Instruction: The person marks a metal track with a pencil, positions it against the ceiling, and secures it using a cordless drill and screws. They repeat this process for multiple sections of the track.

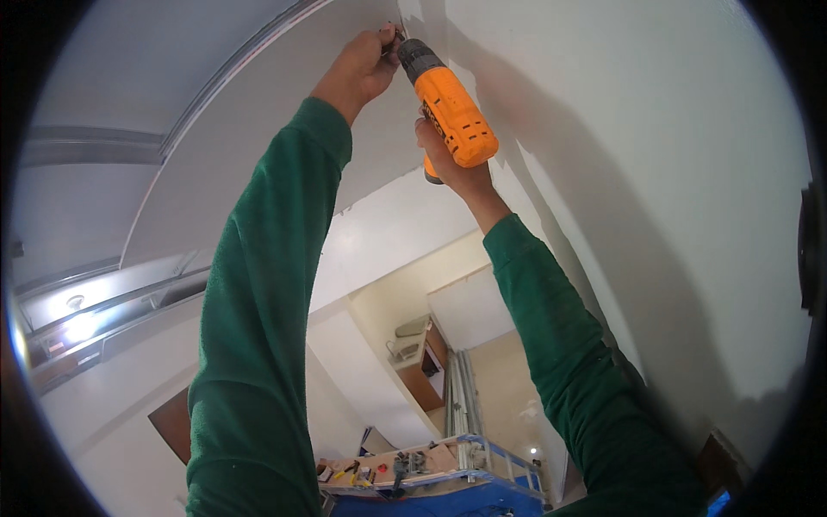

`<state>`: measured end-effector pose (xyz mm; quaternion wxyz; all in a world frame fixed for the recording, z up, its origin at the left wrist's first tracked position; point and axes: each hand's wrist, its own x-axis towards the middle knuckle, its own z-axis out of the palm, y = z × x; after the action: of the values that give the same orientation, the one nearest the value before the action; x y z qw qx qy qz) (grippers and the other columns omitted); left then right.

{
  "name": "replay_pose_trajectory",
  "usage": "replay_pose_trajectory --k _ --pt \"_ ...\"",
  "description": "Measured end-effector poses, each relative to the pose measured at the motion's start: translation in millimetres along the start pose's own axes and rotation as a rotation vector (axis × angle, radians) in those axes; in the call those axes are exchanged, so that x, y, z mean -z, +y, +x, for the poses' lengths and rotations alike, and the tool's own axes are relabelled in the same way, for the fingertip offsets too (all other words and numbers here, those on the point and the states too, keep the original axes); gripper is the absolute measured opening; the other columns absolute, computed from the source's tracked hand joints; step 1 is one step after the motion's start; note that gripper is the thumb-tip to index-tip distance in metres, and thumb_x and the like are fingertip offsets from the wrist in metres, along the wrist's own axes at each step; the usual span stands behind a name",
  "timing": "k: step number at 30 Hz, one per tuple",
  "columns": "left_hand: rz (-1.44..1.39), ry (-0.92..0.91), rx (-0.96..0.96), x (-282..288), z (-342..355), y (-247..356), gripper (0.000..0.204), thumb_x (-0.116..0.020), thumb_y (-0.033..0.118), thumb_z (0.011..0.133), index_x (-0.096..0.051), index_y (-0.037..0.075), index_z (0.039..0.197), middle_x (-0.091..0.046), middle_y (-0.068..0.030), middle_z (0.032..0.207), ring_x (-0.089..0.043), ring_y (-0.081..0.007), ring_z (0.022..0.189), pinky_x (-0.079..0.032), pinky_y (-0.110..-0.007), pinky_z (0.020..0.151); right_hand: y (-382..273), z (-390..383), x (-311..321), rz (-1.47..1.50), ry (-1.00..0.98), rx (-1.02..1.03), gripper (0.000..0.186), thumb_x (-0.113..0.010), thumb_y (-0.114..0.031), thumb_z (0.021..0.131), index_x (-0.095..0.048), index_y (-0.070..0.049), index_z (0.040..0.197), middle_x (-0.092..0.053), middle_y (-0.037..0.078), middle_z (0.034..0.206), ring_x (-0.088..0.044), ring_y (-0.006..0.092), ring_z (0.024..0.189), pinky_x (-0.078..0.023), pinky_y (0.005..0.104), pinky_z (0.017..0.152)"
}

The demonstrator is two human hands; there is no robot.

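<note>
An orange and black cordless drill [457,116] is held up high, its black chuck pointing at the corner where the ceiling board meets the wall. My right hand [458,177] is wrapped round its grip. Beside the chuck, my left hand [362,71] is raised with its fingers pinched close to the drill's tip. A small dark thing shows at those fingertips, too small to name. Above and behind the left hand spreads a pale ceiling board [233,164]. The exact spot where the drill's tip meets the surface is hard to see.
A white wall [672,155] rises close on the right. Metal channels [228,73] run along the open ceiling at left, near a bright lamp [79,326]. Below, tools lie on a work platform [431,461], with long metal profiles [463,388] and a wooden cabinet [424,379] behind.
</note>
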<state>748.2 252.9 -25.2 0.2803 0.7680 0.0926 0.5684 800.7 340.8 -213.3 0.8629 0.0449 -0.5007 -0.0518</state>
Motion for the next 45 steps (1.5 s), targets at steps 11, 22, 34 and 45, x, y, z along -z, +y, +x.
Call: replay_pose_trajectory --k 11,22,34,45 --pt "0.142 -0.013 -0.009 3 10 10 0.023 -0.051 0.013 0.113 -0.063 -0.005 0.120 -0.059 -0.0090 0.113 -0.057 -0.0187 0.097 -0.054 -0.030 0.096 -16 8 10 0.126 -0.082 -0.125 0.033 -0.069 -0.023 0.096 -0.058 -0.008 0.123 -0.064 0.005 0.098 -0.065 0.0185 0.088 -0.055 0.0374 0.082" --pt "0.039 -0.047 -0.031 -2 14 8 0.026 -0.049 0.015 0.113 -0.060 -0.008 0.121 -0.060 -0.0121 0.112 -0.060 -0.0194 0.099 -0.053 -0.033 0.098 -12 12 7 -0.084 -0.105 -0.010 0.033 -0.067 -0.029 0.097 -0.060 -0.010 0.123 -0.066 0.011 0.105 -0.063 0.0322 0.107 -0.040 0.0541 0.115" --pt "0.051 -0.073 0.018 6 27 9 0.028 -0.047 0.017 0.114 -0.059 -0.007 0.123 -0.061 -0.0145 0.114 -0.065 -0.0235 0.104 -0.058 -0.041 0.109 1 8 2 -0.270 -0.152 -0.085 0.069 -0.072 -0.041 0.097 -0.039 -0.007 0.148 -0.050 0.017 0.133 -0.050 0.0332 0.127 -0.044 0.0510 0.110" --pt "0.044 -0.099 0.038 1 20 5 0.027 -0.050 0.020 0.114 -0.060 -0.003 0.123 -0.062 -0.0123 0.112 -0.064 -0.0236 0.105 -0.055 -0.042 0.110 -23 11 4 -0.277 0.067 0.304 0.037 -0.081 -0.010 0.086 -0.063 -0.003 0.117 -0.071 0.010 0.095 -0.071 0.0273 0.088 -0.058 0.0398 0.085"
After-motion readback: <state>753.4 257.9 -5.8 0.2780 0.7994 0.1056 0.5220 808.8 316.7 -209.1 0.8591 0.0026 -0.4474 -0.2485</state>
